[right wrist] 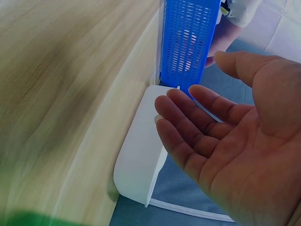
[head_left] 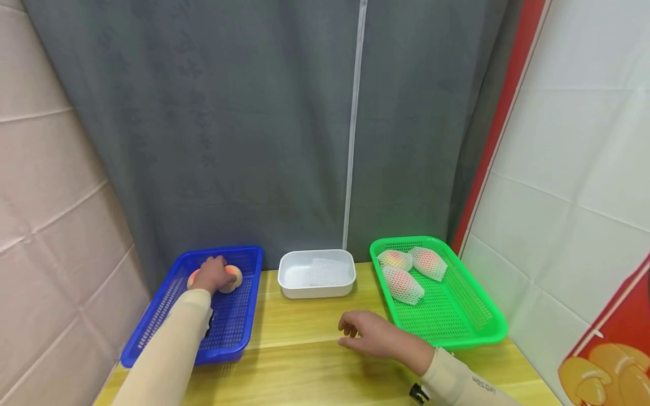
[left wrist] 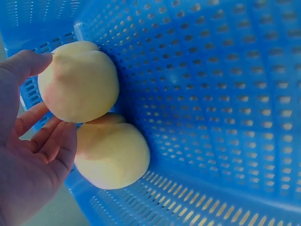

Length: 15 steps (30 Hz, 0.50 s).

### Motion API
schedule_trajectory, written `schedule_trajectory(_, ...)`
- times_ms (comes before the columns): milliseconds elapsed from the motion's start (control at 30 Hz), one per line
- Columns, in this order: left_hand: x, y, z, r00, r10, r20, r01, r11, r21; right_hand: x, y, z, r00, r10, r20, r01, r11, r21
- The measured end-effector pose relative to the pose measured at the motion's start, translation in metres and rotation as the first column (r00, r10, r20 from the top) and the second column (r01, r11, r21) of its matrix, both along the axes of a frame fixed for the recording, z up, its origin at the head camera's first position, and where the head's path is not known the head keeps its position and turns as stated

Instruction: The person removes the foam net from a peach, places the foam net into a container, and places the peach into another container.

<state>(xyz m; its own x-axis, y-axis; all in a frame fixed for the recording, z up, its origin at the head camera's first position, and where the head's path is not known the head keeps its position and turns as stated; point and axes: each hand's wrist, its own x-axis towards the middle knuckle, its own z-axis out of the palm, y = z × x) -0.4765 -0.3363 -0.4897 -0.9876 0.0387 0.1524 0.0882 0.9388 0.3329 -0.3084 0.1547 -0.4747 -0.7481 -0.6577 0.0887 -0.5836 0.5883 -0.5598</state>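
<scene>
In the blue basket point(head_left: 235, 332) at the left, my left hand point(head_left: 212, 275) holds a pale yellow-pink peach point(left wrist: 82, 87). The left wrist view shows the thumb against one side and the fingertips at the opposite side. A second peach point(left wrist: 113, 153) lies against it in the basket, close to the fingertips. My right hand point(head_left: 373, 334) hovers over the table with loosely bent fingers and nothing in its grasp. It is nearest to the green basket point(head_left: 472, 307) and the white tray point(right wrist: 138, 146).
Inside the white tray at the back middle lies white foam netting point(head_left: 327, 272). The green basket at the right holds three net-wrapped peaches, one of them a front peach point(head_left: 403, 285). A grey curtain point(head_left: 244, 124) hangs behind the wooden table point(head_left: 304, 366).
</scene>
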Motion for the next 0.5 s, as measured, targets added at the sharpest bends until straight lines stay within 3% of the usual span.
schedule_trajectory(133, 0.004, 0.002, 0.010, 1.000, 0.005, 0.010, -0.005, 1.000, 0.016, 0.000, -0.001, -0.001, 1.000, 0.005, -0.009, -0.005, 1.000, -0.004)
schedule_trajectory(300, 0.020, 0.019, 0.040, 0.998, -0.014, 0.057, 0.009, 0.996, 0.089, -0.001, 0.000, -0.001, 1.000, 0.002, -0.013, -0.002, 1.000, -0.012)
schedule_trajectory(500, 0.040, 0.053, 0.067, 0.997, -0.082, 0.002, 0.080, 0.979, 0.185, -0.003, 0.000, -0.001, 1.000, -0.014, 0.014, 0.014, 1.000, -0.009)
